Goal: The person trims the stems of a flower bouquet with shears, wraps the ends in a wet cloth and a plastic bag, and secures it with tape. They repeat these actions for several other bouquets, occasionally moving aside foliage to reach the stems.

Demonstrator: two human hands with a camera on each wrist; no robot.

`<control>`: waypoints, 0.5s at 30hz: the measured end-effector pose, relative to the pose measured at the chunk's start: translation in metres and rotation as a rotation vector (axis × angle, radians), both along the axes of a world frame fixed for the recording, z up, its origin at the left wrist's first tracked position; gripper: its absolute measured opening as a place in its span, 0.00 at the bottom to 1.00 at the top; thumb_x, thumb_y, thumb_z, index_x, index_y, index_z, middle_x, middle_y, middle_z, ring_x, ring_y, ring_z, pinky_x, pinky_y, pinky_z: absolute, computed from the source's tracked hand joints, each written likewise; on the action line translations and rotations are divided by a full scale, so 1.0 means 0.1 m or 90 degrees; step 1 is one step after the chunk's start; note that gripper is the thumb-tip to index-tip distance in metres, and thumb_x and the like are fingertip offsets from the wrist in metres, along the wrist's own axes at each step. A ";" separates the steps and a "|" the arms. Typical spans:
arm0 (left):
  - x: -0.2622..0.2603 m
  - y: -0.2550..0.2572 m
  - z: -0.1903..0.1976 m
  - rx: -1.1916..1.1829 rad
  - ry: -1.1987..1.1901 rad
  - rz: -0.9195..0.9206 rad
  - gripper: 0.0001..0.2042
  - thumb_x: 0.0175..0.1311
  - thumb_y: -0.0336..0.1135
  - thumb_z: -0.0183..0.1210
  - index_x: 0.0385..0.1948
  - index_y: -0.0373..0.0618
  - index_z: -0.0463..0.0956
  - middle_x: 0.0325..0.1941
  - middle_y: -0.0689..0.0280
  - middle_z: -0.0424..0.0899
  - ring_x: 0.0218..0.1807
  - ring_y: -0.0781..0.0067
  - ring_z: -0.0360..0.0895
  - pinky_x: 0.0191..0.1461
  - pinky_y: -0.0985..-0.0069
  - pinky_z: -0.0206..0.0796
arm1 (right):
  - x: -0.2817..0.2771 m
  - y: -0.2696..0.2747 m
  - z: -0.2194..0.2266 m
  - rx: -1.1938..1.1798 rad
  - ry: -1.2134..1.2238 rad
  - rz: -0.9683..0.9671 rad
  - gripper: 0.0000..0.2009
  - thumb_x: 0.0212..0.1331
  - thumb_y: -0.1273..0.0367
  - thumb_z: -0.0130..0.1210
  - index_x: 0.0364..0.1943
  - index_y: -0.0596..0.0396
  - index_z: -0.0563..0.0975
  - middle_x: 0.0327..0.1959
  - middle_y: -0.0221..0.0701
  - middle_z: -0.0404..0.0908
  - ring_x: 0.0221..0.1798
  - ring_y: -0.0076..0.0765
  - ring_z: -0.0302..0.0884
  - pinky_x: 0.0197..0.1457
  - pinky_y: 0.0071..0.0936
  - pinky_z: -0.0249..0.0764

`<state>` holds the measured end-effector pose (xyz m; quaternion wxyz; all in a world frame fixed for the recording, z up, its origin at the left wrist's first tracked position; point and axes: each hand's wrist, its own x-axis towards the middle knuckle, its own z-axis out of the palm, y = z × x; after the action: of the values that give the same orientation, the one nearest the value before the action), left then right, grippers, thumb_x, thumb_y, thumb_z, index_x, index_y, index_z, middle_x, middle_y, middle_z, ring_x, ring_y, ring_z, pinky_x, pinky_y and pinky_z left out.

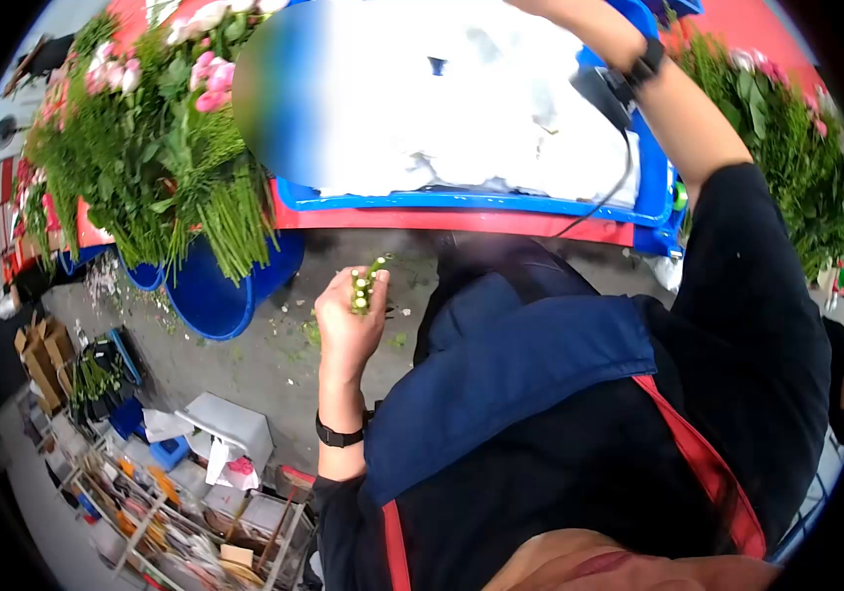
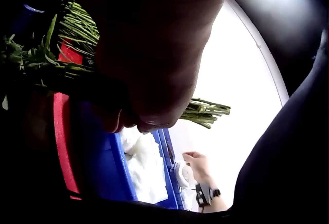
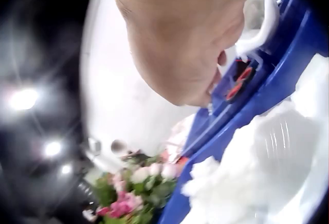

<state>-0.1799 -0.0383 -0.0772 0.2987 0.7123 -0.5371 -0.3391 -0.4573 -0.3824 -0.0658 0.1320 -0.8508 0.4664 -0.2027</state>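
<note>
My left hand (image 1: 341, 333) grips a bunch of green stems (image 1: 360, 292), their cut ends facing up in the head view. In the left wrist view the cut ends of these stems (image 2: 208, 112) stick out past the hand, and leafy growth trails on the other side. My right hand (image 3: 180, 44) reaches over the far side of a blue tray (image 1: 441, 203), mostly cut off at the top of the head view. Its fingers are near a red-and-black handle (image 3: 240, 84) at the tray's edge; I cannot tell whether they hold anything. White, crumpled material (image 1: 501, 118) fills the tray.
Bundles of greenery with pink and white flowers (image 1: 213, 81) lie left of the tray, stems overhanging the red table edge (image 1: 392, 221). More flowers (image 1: 786, 148) stand at the right. Blue buckets (image 1: 210, 307) sit below. A cluttered rack (image 1: 161, 512) stands at lower left.
</note>
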 end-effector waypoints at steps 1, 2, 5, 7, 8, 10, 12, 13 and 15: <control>0.00 -0.02 -0.01 0.066 0.015 -0.008 0.08 0.58 0.29 0.63 0.25 0.34 0.76 0.25 0.55 0.78 0.27 0.54 0.75 0.34 0.70 0.68 | -0.17 0.25 -0.10 0.117 0.066 -0.001 0.16 0.61 0.61 0.51 0.31 0.61 0.81 0.30 0.49 0.81 0.35 0.54 0.80 0.38 0.45 0.74; -0.04 -0.06 -0.01 0.088 0.027 -0.019 0.07 0.58 0.29 0.64 0.28 0.35 0.76 0.26 0.57 0.79 0.27 0.59 0.76 0.35 0.71 0.69 | -0.31 0.64 0.00 0.162 0.202 0.043 0.14 0.58 0.62 0.53 0.30 0.60 0.81 0.28 0.49 0.81 0.33 0.54 0.80 0.38 0.45 0.74; -0.28 -0.23 0.11 0.091 0.145 -0.014 0.08 0.57 0.30 0.65 0.33 0.38 0.77 0.29 0.63 0.81 0.29 0.75 0.76 0.37 0.75 0.69 | -0.73 1.56 -0.19 0.353 0.220 0.088 0.07 0.48 0.68 0.59 0.26 0.58 0.81 0.25 0.43 0.80 0.32 0.48 0.80 0.40 0.41 0.75; -0.42 -0.38 0.22 0.152 0.137 -0.048 0.08 0.56 0.31 0.66 0.31 0.39 0.78 0.26 0.68 0.81 0.30 0.83 0.74 0.37 0.79 0.69 | -0.81 1.95 -0.33 0.217 0.287 0.085 0.08 0.46 0.68 0.61 0.30 0.58 0.80 0.34 0.44 0.80 0.41 0.51 0.78 0.45 0.41 0.73; -0.47 -0.44 0.22 0.182 0.147 -0.058 0.08 0.56 0.31 0.66 0.30 0.39 0.78 0.25 0.69 0.80 0.30 0.84 0.74 0.37 0.80 0.68 | -0.85 2.01 -0.52 0.191 0.249 0.086 0.08 0.46 0.68 0.62 0.29 0.58 0.80 0.32 0.41 0.80 0.38 0.46 0.78 0.44 0.38 0.73; -0.62 -0.52 0.21 0.195 0.159 -0.058 0.07 0.56 0.33 0.66 0.29 0.40 0.79 0.23 0.72 0.79 0.28 0.86 0.72 0.35 0.82 0.67 | -0.98 2.01 -0.73 0.271 0.107 0.026 0.08 0.48 0.68 0.62 0.29 0.58 0.80 0.29 0.37 0.80 0.35 0.37 0.78 0.42 0.33 0.73; -0.76 -0.61 0.21 0.204 0.177 -0.073 0.07 0.57 0.33 0.65 0.28 0.40 0.80 0.23 0.73 0.79 0.27 0.86 0.71 0.34 0.82 0.66 | -1.11 1.98 -0.74 0.481 -0.108 -0.098 0.08 0.49 0.68 0.62 0.29 0.59 0.80 0.27 0.32 0.80 0.33 0.28 0.77 0.42 0.27 0.72; -0.81 -0.66 0.20 0.207 0.186 -0.081 0.07 0.58 0.34 0.64 0.28 0.40 0.80 0.23 0.73 0.79 0.26 0.86 0.71 0.33 0.82 0.65 | -1.21 1.99 -0.71 0.481 -0.177 -0.119 0.07 0.51 0.69 0.62 0.29 0.59 0.80 0.27 0.30 0.80 0.33 0.25 0.75 0.42 0.25 0.71; -0.92 -0.75 0.22 0.260 0.207 -0.091 0.07 0.59 0.34 0.62 0.28 0.40 0.81 0.23 0.71 0.80 0.27 0.86 0.73 0.34 0.82 0.66 | -1.39 2.04 -0.64 0.483 -0.312 -0.159 0.07 0.54 0.69 0.61 0.29 0.60 0.80 0.26 0.25 0.79 0.33 0.19 0.73 0.42 0.21 0.70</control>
<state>-0.2717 -0.1138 -0.0552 0.2063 0.6544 -0.4512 -0.5706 -0.5966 -0.1783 -0.1298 0.5148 -0.6069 0.5614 -0.2270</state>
